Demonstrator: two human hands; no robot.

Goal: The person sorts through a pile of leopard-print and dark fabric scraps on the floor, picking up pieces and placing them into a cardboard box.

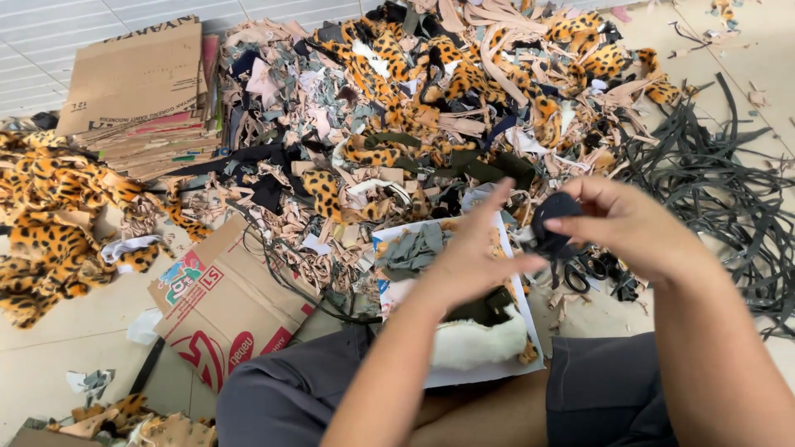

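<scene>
2 hands (472, 257) (625, 223) winding black strip ball (553, 219).

Pale tiled floor (74, 339) spreads near left; white tiled wall (50, 33) runs far left; flattened cardboard stack (141, 91) leans beside it; fabric-scrap heap (397, 99) fills the far middle; even daylight.

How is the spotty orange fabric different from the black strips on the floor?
The spotty orange fabric is bright orange with dark leopard-like spots and looks fuzzy; the black strips are plain and dark. The spotty fabric lies in chunky, crumpled pieces at the left edge and in the big scrap heap, while the black strips are long, thin and tangled in loops at the right. Both lie loose on the tiled floor, untouched by either hand.
</scene>
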